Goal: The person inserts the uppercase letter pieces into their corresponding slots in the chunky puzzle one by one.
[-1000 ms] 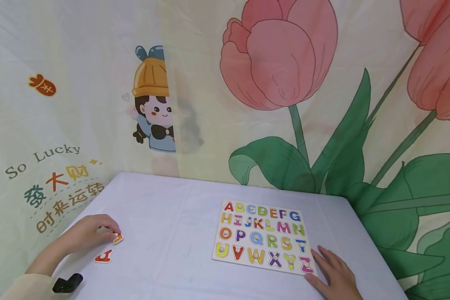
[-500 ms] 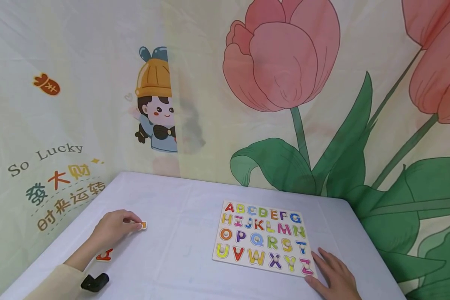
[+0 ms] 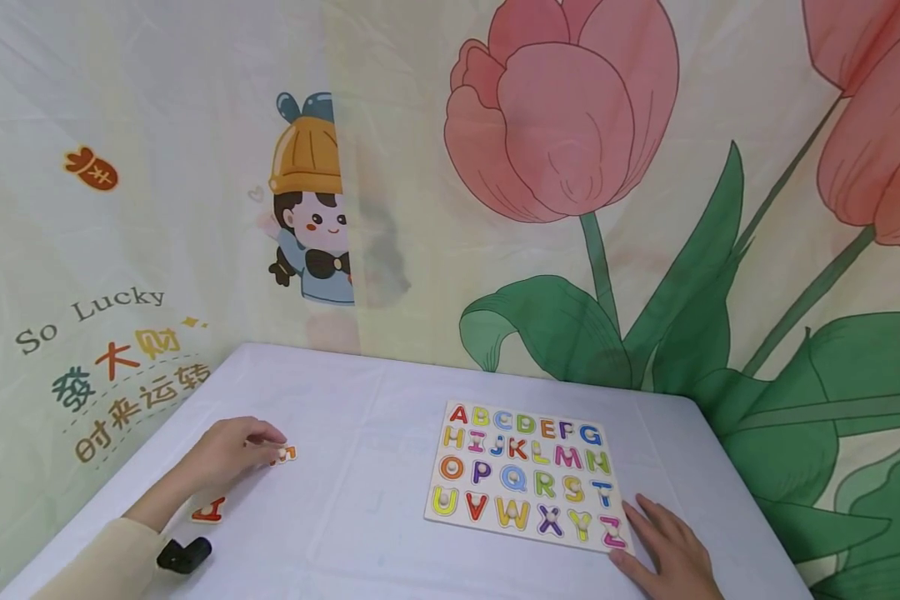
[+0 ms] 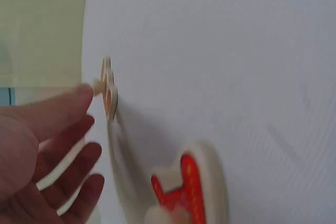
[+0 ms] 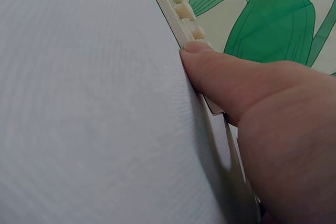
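Observation:
My left hand (image 3: 228,450) is over the left part of the table, its thumb and fingers pinching the knob of a small orange letter puzzle piece (image 3: 290,453). In the left wrist view this piece (image 4: 109,90) shows edge-on, the thumb tip at its pale knob. Below that hand lies a red letter piece (image 3: 208,510) with a knob, partly behind the wrist. On the right is a wooden alphabet puzzle board (image 3: 450,518) with colourful letters and knobs. My right hand (image 3: 675,550) rests at its near right corner, thumb on the front edge, other fingers along the side.
A white cloth covers the table (image 3: 345,517). Behind it hangs a printed curtain (image 3: 397,183) with tulips and a cartoon figure. On the left wrist sits a black strap mount (image 3: 184,555).
My left hand has carried the orange piece right and away from the red piece, then paused, the piece turning slightly. My right hand has stayed at the board's corner.

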The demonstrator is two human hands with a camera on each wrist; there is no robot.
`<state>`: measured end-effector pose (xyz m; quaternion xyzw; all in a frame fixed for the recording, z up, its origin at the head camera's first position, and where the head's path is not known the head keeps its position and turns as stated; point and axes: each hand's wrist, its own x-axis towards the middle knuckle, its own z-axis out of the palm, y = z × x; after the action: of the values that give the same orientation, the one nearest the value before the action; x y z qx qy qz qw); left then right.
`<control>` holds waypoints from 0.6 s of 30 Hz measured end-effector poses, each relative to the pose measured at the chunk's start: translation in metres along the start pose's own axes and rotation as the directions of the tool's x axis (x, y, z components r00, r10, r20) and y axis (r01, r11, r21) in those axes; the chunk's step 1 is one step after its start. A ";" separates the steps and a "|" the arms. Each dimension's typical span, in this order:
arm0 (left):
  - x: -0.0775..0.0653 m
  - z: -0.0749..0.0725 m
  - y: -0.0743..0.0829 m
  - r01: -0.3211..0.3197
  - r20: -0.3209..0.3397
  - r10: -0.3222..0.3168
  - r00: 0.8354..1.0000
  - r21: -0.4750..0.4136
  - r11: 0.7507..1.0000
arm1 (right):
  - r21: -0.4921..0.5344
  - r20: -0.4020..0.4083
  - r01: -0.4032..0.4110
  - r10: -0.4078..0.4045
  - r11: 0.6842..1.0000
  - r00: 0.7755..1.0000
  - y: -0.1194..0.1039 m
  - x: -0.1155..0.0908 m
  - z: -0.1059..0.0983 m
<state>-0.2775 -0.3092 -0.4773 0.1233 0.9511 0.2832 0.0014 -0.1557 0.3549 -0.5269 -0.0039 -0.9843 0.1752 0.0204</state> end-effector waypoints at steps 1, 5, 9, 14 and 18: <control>0.001 -0.004 -0.004 -0.055 0.013 0.055 0.998 0.005 0.998 | -0.001 -0.006 0.002 -0.002 1.000 1.000 0.000 0.000 0.000; 0.010 -0.016 -0.017 -0.258 0.084 0.256 0.963 0.014 0.966 | 0.003 -0.001 -0.005 0.005 1.000 1.000 0.000 -0.001 0.000; 0.019 -0.019 -0.026 -0.394 0.131 0.394 0.910 -0.028 0.919 | 0.007 0.017 -0.014 0.014 1.000 1.000 0.000 0.000 0.000; 0.027 -0.017 -0.030 -0.449 0.147 0.458 0.877 -0.089 0.889 | 0.020 0.035 -0.017 0.017 1.000 0.999 0.000 0.000 -0.001; 0.029 -0.014 -0.033 -0.441 0.148 0.454 0.879 -0.113 0.890 | 0.023 0.032 -0.015 0.014 1.000 0.999 0.000 0.001 -0.001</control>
<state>-0.3142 -0.3372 -0.4815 0.3632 0.8817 0.3003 0.0222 -0.1563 0.3553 -0.5263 -0.0081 -0.9824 0.1868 0.0034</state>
